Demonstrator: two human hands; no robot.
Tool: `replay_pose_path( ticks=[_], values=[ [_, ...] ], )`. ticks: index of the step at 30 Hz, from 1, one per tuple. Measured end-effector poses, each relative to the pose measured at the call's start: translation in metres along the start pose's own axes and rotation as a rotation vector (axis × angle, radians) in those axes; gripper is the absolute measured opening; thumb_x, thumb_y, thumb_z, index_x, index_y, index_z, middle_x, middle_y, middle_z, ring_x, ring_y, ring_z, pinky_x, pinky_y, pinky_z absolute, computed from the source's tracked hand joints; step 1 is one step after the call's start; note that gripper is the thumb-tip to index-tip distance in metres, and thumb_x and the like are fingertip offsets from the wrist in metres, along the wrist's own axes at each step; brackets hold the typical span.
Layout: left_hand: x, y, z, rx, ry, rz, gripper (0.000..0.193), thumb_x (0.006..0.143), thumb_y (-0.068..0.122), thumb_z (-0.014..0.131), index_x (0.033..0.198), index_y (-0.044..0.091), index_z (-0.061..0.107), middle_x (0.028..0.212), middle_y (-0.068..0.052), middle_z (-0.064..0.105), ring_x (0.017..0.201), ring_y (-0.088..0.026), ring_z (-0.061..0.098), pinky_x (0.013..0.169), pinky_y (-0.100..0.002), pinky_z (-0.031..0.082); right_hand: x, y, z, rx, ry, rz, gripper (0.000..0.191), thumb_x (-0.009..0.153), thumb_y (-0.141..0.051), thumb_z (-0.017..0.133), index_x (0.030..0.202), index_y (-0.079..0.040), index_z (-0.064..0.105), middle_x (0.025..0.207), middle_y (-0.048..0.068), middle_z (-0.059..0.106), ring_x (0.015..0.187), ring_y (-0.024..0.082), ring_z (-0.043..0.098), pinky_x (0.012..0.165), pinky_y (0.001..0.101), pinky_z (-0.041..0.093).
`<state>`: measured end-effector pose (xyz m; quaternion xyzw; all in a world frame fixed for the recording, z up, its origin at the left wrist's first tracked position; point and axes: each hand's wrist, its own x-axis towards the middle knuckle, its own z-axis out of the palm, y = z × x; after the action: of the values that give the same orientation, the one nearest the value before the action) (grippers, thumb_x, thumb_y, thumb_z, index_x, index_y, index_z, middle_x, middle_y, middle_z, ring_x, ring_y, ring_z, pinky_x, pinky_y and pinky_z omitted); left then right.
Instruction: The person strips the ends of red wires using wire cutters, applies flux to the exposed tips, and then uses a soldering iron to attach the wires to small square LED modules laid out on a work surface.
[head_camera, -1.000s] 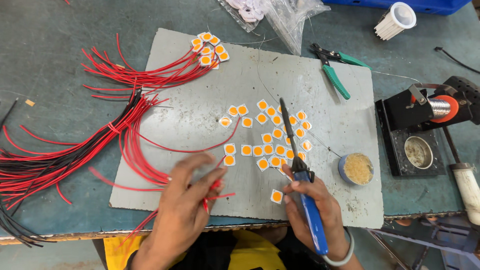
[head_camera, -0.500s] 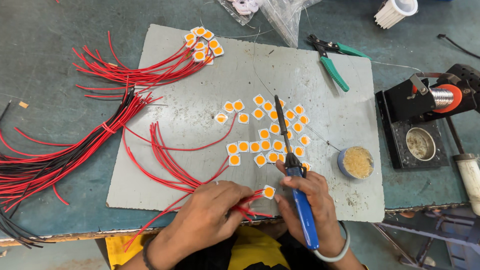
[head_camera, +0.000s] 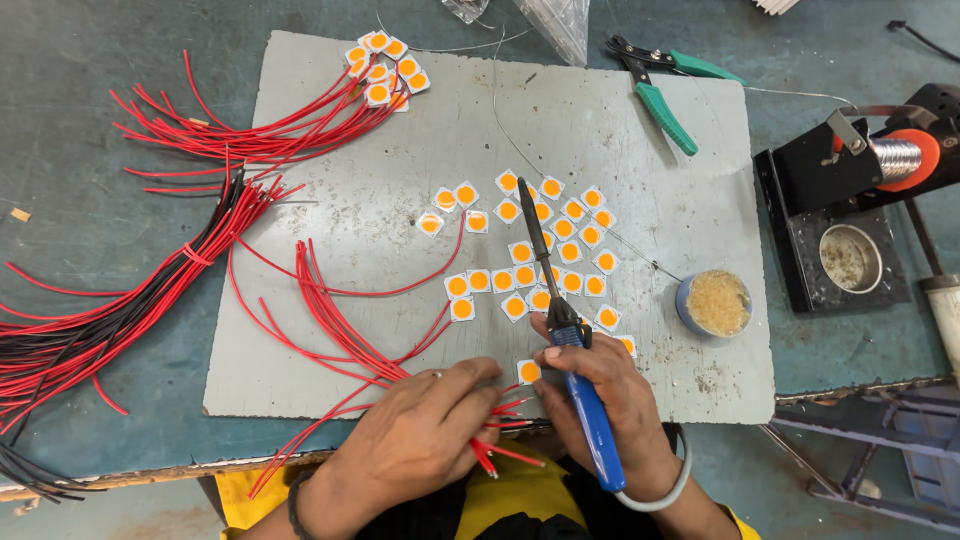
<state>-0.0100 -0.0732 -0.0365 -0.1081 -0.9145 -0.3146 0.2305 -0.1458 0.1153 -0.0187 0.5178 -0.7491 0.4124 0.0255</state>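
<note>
My right hand (head_camera: 605, 400) grips a blue-handled soldering iron (head_camera: 562, 330) whose dark tip points away over a cluster of small white square chips with orange centres (head_camera: 545, 245). One such chip (head_camera: 528, 372) lies alone just left of that hand. My left hand (head_camera: 425, 435) is closed around the ends of several red wires (head_camera: 340, 320) at the near edge of the grey board (head_camera: 400, 150). The wire tips stick out from under its fingers toward the lone chip.
A big bundle of red and black wires (head_camera: 110, 310) fans off the board's left side. More chips with red wires (head_camera: 385, 70) sit at the far left corner. Green-handled pliers (head_camera: 660, 100), a round tin of flux (head_camera: 715, 302) and a solder stand with spool (head_camera: 860, 190) are to the right.
My left hand has drawn back toward me and closed on the red wire ends. The view has shifted slightly; the iron stays in my right hand over the chips.
</note>
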Motion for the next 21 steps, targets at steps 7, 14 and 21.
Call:
replay_pose_path(
  ticks=[7, 14, 21],
  values=[
    [0.003, 0.005, 0.003, 0.139, -0.089, 0.072, 0.022, 0.087, 0.013, 0.065, 0.103, -0.002, 0.063, 0.124, -0.016, 0.063, 0.08, -0.025, 0.068, 0.069, -0.039, 0.056, -0.012, 0.002, -0.01, 0.028, 0.093, 0.028, 0.044, 0.089, 0.007, 0.072, 0.124, -0.011, 0.052, 0.119, 0.015, 0.075, 0.114, 0.026, 0.074, 0.098, 0.0355, 0.056],
    [0.004, 0.008, 0.009, 0.235, -0.135, 0.044, 0.015, 0.088, 0.019, 0.065, 0.09, 0.004, 0.06, 0.131, -0.018, 0.068, 0.061, -0.019, 0.065, 0.058, -0.035, 0.053, -0.039, 0.006, -0.043, 0.114, 0.246, 0.129, 0.031, 0.099, 0.001, 0.065, 0.128, -0.006, 0.056, 0.112, 0.023, 0.074, 0.102, 0.027, 0.078, 0.085, 0.033, 0.063],
    [0.005, 0.01, 0.011, 0.243, -0.119, 0.03, 0.016, 0.088, 0.02, 0.065, 0.086, 0.005, 0.058, 0.127, -0.018, 0.07, 0.058, -0.018, 0.064, 0.055, -0.035, 0.051, -0.076, 0.019, -0.084, 0.175, 0.605, 0.3, 0.029, 0.1, -0.025, 0.057, 0.118, -0.003, 0.063, 0.098, 0.021, 0.07, 0.081, 0.023, 0.075, 0.07, 0.035, 0.064]
  ],
)
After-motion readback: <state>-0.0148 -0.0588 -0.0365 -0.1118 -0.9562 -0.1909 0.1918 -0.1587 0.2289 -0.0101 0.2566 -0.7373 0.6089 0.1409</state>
